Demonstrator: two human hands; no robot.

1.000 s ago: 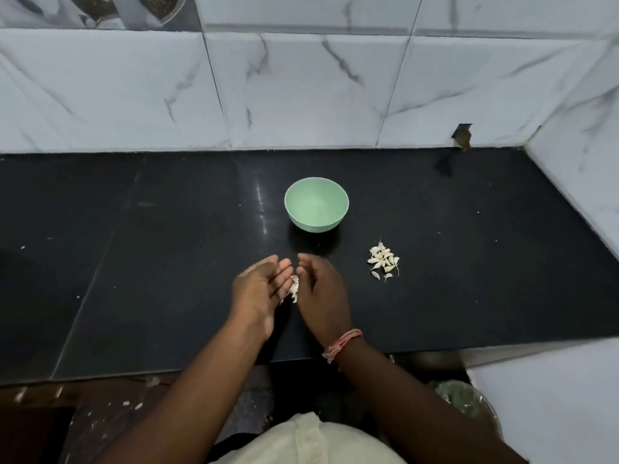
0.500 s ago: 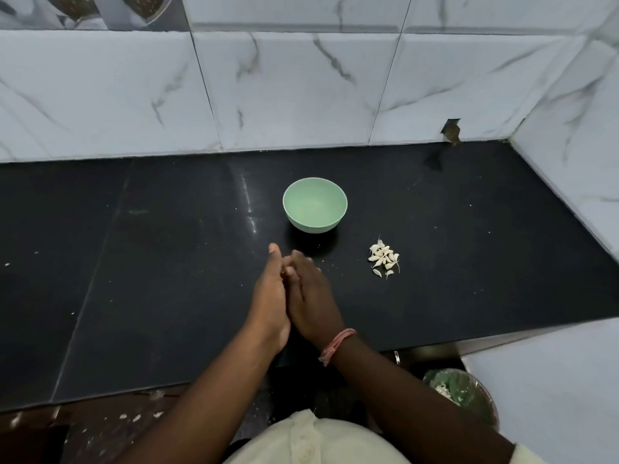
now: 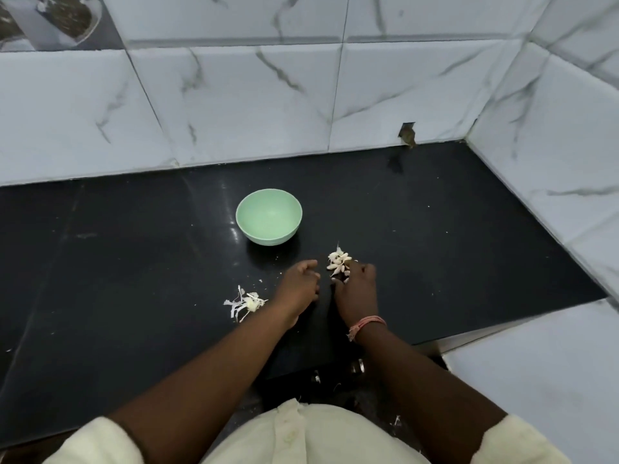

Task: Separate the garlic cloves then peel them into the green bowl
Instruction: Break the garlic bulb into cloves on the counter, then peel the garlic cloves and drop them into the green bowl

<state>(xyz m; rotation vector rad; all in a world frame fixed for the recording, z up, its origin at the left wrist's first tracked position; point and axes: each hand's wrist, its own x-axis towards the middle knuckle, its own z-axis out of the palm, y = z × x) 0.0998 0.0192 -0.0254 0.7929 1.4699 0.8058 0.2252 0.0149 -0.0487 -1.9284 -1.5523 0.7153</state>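
Observation:
The green bowl [image 3: 268,237] stands empty on the black counter. A small heap of unpeeled garlic cloves [image 3: 338,259] lies just right of and nearer than it. My right hand [image 3: 356,291] reaches into the near edge of that heap, its fingertips curled down on a clove. My left hand [image 3: 299,286] hovers close beside it on the left with loosely curled fingers, and I see nothing in it. A clump of papery garlic skin and stem [image 3: 246,303] lies on the counter left of my left wrist.
The black counter [image 3: 469,246] ends at marble-tiled walls behind and on the right. A small hole in the tile [image 3: 407,133] sits at the back right. Tiny skin flakes dot the counter. The front edge runs under my forearms.
My hands were pressed together around the garlic remnant. Now they have parted, the skin clump lies on the counter at the left, and both hands have moved right to the clove heap.

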